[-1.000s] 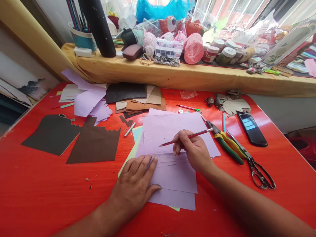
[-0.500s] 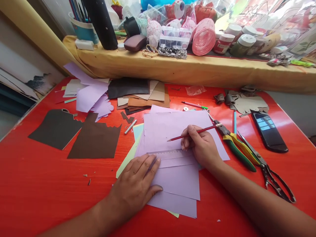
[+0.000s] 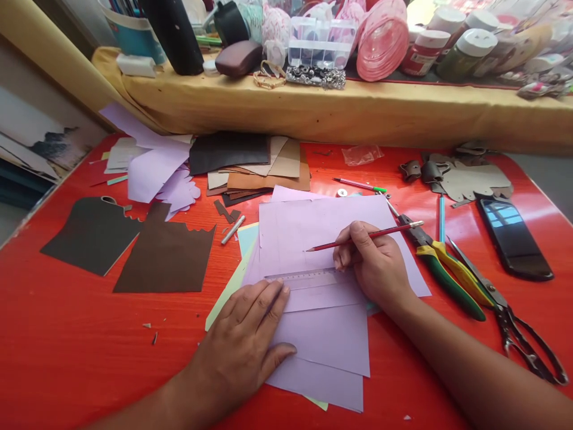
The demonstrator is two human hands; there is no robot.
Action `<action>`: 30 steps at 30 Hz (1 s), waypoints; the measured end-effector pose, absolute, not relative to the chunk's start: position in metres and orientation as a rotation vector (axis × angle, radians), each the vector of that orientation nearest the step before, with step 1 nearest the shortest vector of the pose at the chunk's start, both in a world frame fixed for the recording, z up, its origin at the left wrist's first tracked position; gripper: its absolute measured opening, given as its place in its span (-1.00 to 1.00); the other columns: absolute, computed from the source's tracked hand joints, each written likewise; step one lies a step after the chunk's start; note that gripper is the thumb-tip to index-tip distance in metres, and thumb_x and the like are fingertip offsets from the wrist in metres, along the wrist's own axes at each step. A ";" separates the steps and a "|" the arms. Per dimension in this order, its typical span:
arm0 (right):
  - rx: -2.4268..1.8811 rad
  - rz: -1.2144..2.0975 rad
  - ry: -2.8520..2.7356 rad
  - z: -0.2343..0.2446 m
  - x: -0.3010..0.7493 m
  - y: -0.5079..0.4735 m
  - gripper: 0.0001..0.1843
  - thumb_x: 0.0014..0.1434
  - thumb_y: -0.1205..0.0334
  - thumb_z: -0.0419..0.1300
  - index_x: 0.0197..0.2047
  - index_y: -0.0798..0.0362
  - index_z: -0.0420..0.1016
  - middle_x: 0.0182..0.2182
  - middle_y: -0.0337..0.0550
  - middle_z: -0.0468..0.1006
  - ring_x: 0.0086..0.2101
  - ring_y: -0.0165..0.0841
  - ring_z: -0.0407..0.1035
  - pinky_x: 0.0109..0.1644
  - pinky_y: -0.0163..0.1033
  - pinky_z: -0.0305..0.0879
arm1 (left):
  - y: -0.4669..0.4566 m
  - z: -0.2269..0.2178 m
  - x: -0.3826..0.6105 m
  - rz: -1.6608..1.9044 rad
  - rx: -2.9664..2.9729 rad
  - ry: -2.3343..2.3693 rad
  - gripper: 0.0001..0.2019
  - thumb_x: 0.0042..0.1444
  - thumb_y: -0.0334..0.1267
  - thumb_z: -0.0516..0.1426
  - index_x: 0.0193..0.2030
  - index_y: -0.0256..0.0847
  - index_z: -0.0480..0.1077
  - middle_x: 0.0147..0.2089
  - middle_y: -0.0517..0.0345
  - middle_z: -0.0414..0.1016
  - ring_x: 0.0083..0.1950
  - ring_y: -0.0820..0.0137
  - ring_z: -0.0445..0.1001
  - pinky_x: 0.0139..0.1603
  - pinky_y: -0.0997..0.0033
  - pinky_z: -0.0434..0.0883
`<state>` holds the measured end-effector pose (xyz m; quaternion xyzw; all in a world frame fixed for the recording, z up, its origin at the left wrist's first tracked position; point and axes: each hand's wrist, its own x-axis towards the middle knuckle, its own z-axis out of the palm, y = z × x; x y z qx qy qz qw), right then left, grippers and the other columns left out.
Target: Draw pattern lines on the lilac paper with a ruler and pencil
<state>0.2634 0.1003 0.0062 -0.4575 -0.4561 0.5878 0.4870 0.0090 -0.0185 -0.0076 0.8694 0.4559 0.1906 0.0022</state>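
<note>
The lilac paper [image 3: 313, 227] lies stacked at the middle of the worktop [image 3: 67, 346], smooth, with a clear ruler [image 3: 304, 278] across it. Ruling a line seems the step in hand: the left hand [image 3: 244, 340], grip open, presses flat at the ruler's end, while the right hand [image 3: 376, 266] has its grip closed on a red pencil [image 3: 389, 230] poised above the ruler. A straight stroke calls for a steady ruler.

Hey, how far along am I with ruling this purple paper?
Done: dark brown pieces with cut edges lie at the left. In hand: the left hand presses a clear ruler on the top lilac sheet; the right hand holds a red pencil, tip just above the ruler. Left: no drawn line is visible, and the scissors lie untouched.
</note>
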 end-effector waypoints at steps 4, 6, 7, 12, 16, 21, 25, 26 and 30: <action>-1.090 1.445 -1.140 0.007 0.263 0.097 -0.51 0.44 -0.22 0.36 -0.33 0.01 0.65 -0.62 -0.25 0.48 -0.56 -0.32 0.44 -0.44 -0.21 0.35 | -0.019 -0.007 0.010 0.588 2.704 1.426 -0.46 0.63 0.00 -0.02 0.46 -0.36 0.41 0.40 -0.16 0.54 0.40 0.06 0.43 0.50 0.09 0.22; -1.087 1.439 -1.174 0.008 0.263 0.095 -0.51 0.46 -0.20 0.34 -0.33 0.01 0.66 -0.62 -0.25 0.48 -0.55 -0.32 0.44 -0.41 -0.21 0.38 | -0.019 -0.007 0.010 0.576 2.690 1.427 -0.45 0.63 0.02 -0.02 0.47 -0.37 0.41 0.41 -0.16 0.54 0.41 0.07 0.42 0.52 0.10 0.20; -1.088 1.432 -1.191 0.009 0.263 0.095 -0.51 0.47 -0.19 0.33 -0.33 0.01 0.66 -0.62 -0.25 0.48 -0.54 -0.32 0.45 -0.40 -0.20 0.38 | -0.020 -0.007 0.010 0.569 2.684 1.426 -0.45 0.64 0.02 -0.03 0.47 -0.37 0.40 0.41 -0.16 0.53 0.41 0.07 0.42 0.52 0.10 0.20; -1.126 1.406 -1.260 0.011 0.263 0.094 -0.50 0.50 -0.19 0.30 -0.33 0.02 0.66 -0.61 -0.23 0.50 -0.53 -0.31 0.46 -0.39 -0.21 0.40 | -0.019 -0.004 0.010 0.550 2.680 1.418 -0.43 0.64 0.04 -0.02 0.47 -0.38 0.40 0.43 -0.15 0.52 0.44 0.08 0.39 0.55 0.12 0.16; -1.147 1.407 -1.282 0.014 0.263 0.094 -0.49 0.49 -0.21 0.30 -0.34 0.01 0.66 -0.61 -0.22 0.50 -0.54 -0.30 0.45 -0.40 -0.19 0.40 | -0.019 -0.003 0.009 0.542 2.672 1.418 -0.43 0.63 0.05 -0.01 0.48 -0.38 0.40 0.44 -0.14 0.51 0.45 0.10 0.38 0.56 0.13 0.15; -1.146 1.413 -1.293 0.016 0.262 0.094 -0.49 0.48 -0.22 0.30 -0.34 0.00 0.66 -0.61 -0.21 0.50 -0.54 -0.29 0.44 -0.42 -0.19 0.39 | -0.021 -0.007 0.008 0.556 2.656 1.425 -0.43 0.62 0.04 0.03 0.51 -0.35 0.37 0.46 -0.12 0.50 0.46 0.10 0.39 0.58 0.13 0.16; -1.144 1.416 -1.285 0.014 0.263 0.093 -0.49 0.49 -0.21 0.30 -0.34 0.00 0.67 -0.61 -0.21 0.49 -0.54 -0.29 0.45 -0.42 -0.19 0.39 | -0.025 -0.011 0.006 0.531 2.633 1.441 -0.40 0.59 0.03 0.06 0.59 -0.28 0.29 0.50 -0.09 0.45 0.49 0.08 0.37 0.60 0.11 0.16; -1.143 1.417 -1.280 0.013 0.263 0.093 -0.50 0.49 -0.20 0.30 -0.34 0.01 0.67 -0.61 -0.21 0.49 -0.54 -0.30 0.45 -0.42 -0.20 0.39 | -0.025 -0.012 0.006 0.528 2.630 1.439 -0.39 0.59 0.03 0.06 0.59 -0.28 0.27 0.51 -0.09 0.44 0.50 0.09 0.36 0.62 0.11 0.14; -1.137 1.419 -1.270 0.012 0.263 0.093 -0.50 0.50 -0.17 0.30 -0.34 0.02 0.67 -0.60 -0.21 0.51 -0.55 -0.32 0.45 -0.43 -0.22 0.38 | -0.025 -0.013 0.005 0.535 2.614 1.433 -0.41 0.60 0.02 0.04 0.58 -0.29 0.29 0.53 -0.08 0.42 0.52 0.11 0.34 0.65 0.14 0.07</action>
